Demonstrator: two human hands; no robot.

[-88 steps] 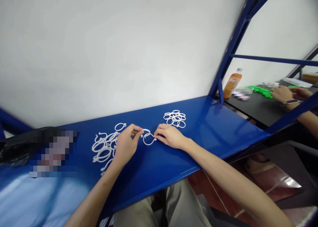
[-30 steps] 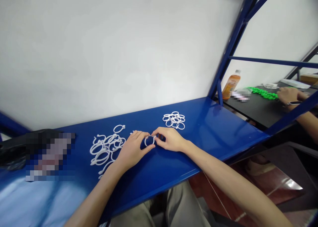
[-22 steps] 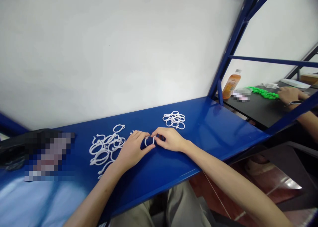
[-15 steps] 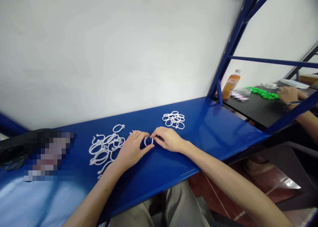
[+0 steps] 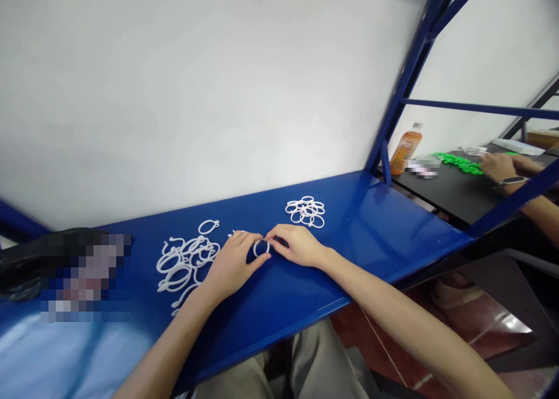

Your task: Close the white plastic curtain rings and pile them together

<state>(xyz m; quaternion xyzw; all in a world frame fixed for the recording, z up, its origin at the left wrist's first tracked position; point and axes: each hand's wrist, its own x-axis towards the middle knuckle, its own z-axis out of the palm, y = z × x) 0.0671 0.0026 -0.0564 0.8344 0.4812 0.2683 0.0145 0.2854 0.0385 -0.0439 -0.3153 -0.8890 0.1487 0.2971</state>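
Between my two hands is a small white cord loop (image 5: pixel 255 252), its round shape facing up. My left hand (image 5: pixel 233 262) lies on its left side, fingers at the loop's upper edge and thumb near its lower right. My right hand (image 5: pixel 297 244) pinches the loop's upper right with bent fingers. The exact grip of the fingertips is too small to make out. Left of my left hand lies a loose pile of white cord loops (image 5: pixel 175 278), some with knobbed ends, partly hidden by my forearm. Beyond my right hand sits a flat cluster of white loops (image 5: pixel 308 211).
The blue tabletop (image 5: pixel 283 311) meets a white wall. A black plastic bag (image 5: pixel 20 265) is at the left. Blue metal posts (image 5: pixel 404 84) stand at the right. Past them, another person's hands (image 5: pixel 500 167) are near a green chain (image 5: pixel 458 163) and an orange drink bottle (image 5: pixel 406 151).
My hands and the white loop between them stay almost still. The other person's hand at the right has shifted slightly left.
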